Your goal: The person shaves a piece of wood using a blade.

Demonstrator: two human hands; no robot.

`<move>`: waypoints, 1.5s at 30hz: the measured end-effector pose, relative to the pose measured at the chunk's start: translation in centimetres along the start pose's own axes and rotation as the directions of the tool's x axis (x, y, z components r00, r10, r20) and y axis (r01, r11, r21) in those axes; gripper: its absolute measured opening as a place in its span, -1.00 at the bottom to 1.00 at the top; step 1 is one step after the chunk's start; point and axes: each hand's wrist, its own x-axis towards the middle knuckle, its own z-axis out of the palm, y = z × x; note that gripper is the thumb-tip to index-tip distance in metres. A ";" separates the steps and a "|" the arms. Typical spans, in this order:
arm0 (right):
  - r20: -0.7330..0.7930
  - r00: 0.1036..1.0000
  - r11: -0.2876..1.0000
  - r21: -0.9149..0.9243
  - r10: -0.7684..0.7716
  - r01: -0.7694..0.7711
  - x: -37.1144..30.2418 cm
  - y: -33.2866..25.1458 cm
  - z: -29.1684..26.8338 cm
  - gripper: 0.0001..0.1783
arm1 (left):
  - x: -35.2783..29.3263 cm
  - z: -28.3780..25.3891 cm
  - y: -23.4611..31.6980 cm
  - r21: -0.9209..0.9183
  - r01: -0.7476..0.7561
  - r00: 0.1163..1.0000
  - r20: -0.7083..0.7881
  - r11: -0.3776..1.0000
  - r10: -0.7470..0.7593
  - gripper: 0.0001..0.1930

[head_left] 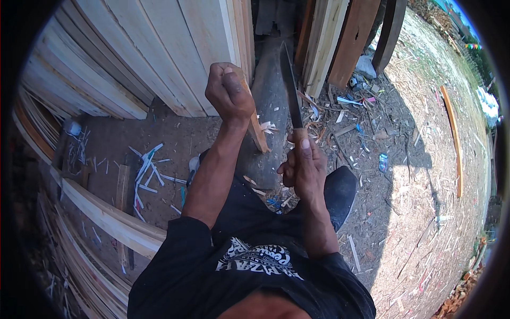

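Note:
My left hand (227,94) is closed around the upper part of a short piece of wood (257,132), which tilts down toward me. The wood's lower end is over a grey log (272,87); whether it touches the log I cannot tell. In my right hand (307,169) is the wooden handle of a machete (291,87). Its long dark blade points away from me, beside the log and to the right of the piece of wood. Pale wood shavings (268,127) lie between the wood and the blade.
Planks (149,48) lean upright at the far left, and more boards (324,42) stand behind the log. Long timbers (111,215) lie at my left. White strips (146,173) and chips litter the dirt ground. An orange-brown board (452,141) lies on the sunlit ground at right.

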 end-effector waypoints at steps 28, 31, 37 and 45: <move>0.364 0.672 0.483 0.488 0.644 -0.727 4.7 12.4 -2.9 -0.38 | -0.3 -0.4 0.6 0.012 -0.094 0.995 0.027 0.996 0.093 -0.72; 0.076 0.995 0.974 0.211 0.066 -0.081 3.0 1.8 -0.6 -0.30 | -0.1 -0.2 0.1 -0.011 -0.115 0.993 -0.031 0.993 0.115 -0.71; -0.025 0.930 0.814 -0.493 -0.366 0.307 2.9 13.7 -1.9 -0.43 | -0.4 0.9 1.3 0.005 -0.042 0.999 0.000 0.999 0.042 -0.62; 0.105 0.987 0.987 0.116 -0.124 0.111 2.4 0.1 0.3 -0.29 | 0.2 0.1 0.3 0.029 -0.030 1.000 -0.008 0.999 0.030 -0.62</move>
